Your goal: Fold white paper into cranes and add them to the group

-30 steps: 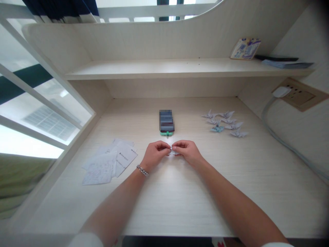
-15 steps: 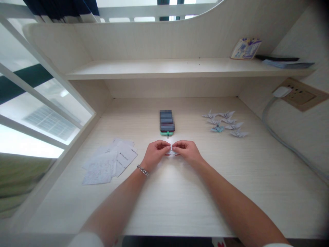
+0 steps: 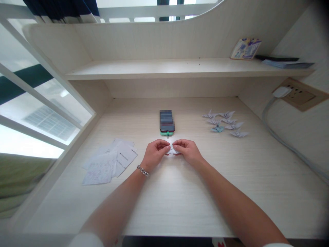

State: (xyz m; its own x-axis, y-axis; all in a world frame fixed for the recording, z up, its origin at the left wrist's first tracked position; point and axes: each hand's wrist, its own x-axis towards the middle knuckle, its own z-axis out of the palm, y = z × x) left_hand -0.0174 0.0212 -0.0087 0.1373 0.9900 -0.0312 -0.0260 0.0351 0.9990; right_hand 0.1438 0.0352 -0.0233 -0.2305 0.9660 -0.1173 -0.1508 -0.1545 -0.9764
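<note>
A small piece of white paper is pinched between my two hands over the middle of the desk. My left hand, with a chain bracelet at the wrist, grips its left side between thumb and fingers. The right side is held the same way by my right hand. Fingers cover much of the paper, so its folds cannot be made out fully. Just beyond the hands lies a phone with a green-edged lower end.
Several folded paper cranes, one of them blue, stand at the back right. Loose paper sheets lie at the left. A grey cable runs from the wall socket. Above is a shelf with a small packet.
My fingertips have moved slightly apart, and more of the white paper shows between them. Both hands keep their hold at nearly the same spot.
</note>
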